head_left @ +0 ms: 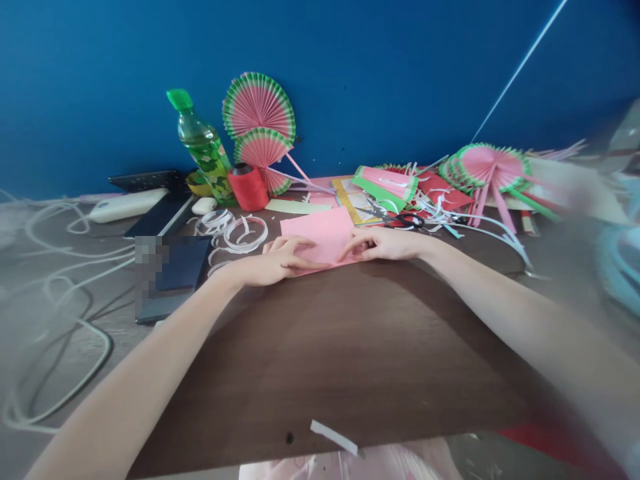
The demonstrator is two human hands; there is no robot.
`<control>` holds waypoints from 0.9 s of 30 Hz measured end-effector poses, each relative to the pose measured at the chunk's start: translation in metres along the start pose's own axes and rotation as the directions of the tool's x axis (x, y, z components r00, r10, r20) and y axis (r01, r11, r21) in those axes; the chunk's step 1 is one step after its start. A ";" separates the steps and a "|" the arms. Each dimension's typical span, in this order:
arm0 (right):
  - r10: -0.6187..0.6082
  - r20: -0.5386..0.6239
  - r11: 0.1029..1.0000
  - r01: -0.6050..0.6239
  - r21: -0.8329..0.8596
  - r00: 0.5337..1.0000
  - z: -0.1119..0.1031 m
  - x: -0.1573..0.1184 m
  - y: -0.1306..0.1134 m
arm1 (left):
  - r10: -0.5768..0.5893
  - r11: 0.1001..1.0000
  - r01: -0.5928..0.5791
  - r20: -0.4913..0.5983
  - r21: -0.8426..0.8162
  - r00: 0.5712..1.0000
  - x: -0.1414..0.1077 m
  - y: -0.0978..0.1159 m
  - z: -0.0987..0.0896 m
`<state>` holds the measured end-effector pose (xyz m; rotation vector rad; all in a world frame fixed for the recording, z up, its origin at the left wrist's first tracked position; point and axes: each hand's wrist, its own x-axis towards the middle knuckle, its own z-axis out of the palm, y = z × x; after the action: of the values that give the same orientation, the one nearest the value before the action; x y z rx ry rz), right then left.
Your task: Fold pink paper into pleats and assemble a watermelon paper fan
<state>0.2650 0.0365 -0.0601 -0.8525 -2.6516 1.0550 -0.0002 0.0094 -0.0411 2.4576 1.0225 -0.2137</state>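
- Sheet of pale-pink rectangular paper point(320, 233) is lying flat on the dark-brown, wood-like table point(330, 347); I am taking the tabletop as firm backing for the fingers' pressure.
- Bare left hand point(283, 260) is resting on the sheet's near-left part, fingers spread and clenching nothing, probably pinning it against sliding.
- Bare right hand point(373, 244) is touching the near edge further right, fingers bent, its forefinger reaching toward the left fingertips; I am failing to tell whether it is pinching the paper.
- Black-handled metal scissors point(410, 220) are lying just behind the right hand, likely for easy reach.
- Thin white looped strips point(245, 235) are sitting beside the left hand, leaving the sheet its own room.
- Round pleated pink-and-green fan point(260, 107) is standing upright before the blue wall point(350, 80), which is perhaps supporting it.
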 end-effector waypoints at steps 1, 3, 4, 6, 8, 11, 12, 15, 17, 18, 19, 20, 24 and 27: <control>-0.001 0.014 1.000 0.001 -0.013 1.000 0.000 0.000 0.001 | 0.010 1.000 -0.010 0.000 -0.002 1.000 0.000 0.000 0.000; -0.003 0.030 0.999 0.004 -0.049 1.000 0.002 0.001 0.002 | 0.018 1.000 -0.018 0.004 -0.011 1.000 -0.001 0.000 0.000; -0.009 0.031 0.997 0.012 -0.070 0.999 0.003 0.001 0.003 | 0.013 1.000 -0.013 0.012 -0.017 1.000 0.000 0.000 0.000; -0.028 0.025 0.994 0.030 -0.103 0.999 0.005 0.000 0.004 | -0.006 1.000 0.006 0.029 -0.024 1.000 0.000 -0.001 0.000; -0.033 0.019 0.992 0.035 -0.122 0.999 0.007 -0.001 0.004 | -0.026 0.999 0.027 0.050 -0.022 0.998 0.000 -0.001 0.000; -0.017 0.010 0.991 0.018 -0.133 1.000 0.009 -0.003 0.004 | -0.031 0.999 0.031 0.074 -0.010 0.997 -0.001 -0.002 0.000; -0.013 0.005 0.991 0.014 -0.134 1.000 0.009 -0.003 0.003 | -0.026 1.000 0.027 0.082 -0.009 0.996 -0.002 -0.002 0.000; -0.019 -0.012 0.993 0.017 -0.119 1.000 0.009 -0.005 0.003 | -0.014 1.000 0.016 0.109 -0.016 0.994 -0.003 -0.003 -0.004; -0.021 -0.023 0.996 0.019 -0.089 1.000 0.008 -0.006 0.003 | -0.011 0.999 0.015 0.133 -0.029 0.991 -0.005 -0.004 -0.007; -0.021 -0.026 0.997 0.020 -0.070 0.999 0.008 -0.007 0.003 | -0.007 0.999 0.013 0.143 -0.038 0.990 -0.005 -0.004 -0.009; -0.022 -0.027 0.998 0.020 -0.052 0.999 0.007 -0.007 0.004 | -0.003 0.999 0.011 0.149 -0.047 0.989 -0.005 -0.005 -0.010; -0.022 -0.026 0.999 0.021 -0.037 0.999 0.007 -0.007 0.004 | 0.000 0.998 0.009 0.150 -0.056 0.989 -0.005 -0.006 -0.010; -0.024 -0.040 0.999 0.023 -0.022 0.999 0.007 -0.007 0.005 | 0.012 0.999 -0.006 0.125 -0.047 0.992 -0.004 -0.008 -0.010; -0.021 -0.059 1.000 0.019 -0.024 0.998 0.008 -0.007 0.004 | 0.006 1.000 -0.005 0.104 -0.015 0.995 -0.003 -0.006 -0.009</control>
<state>0.2699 0.0305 -0.0684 -0.8464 -2.6230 0.9799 -0.0072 0.0156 -0.0342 2.4082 0.9692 -0.3279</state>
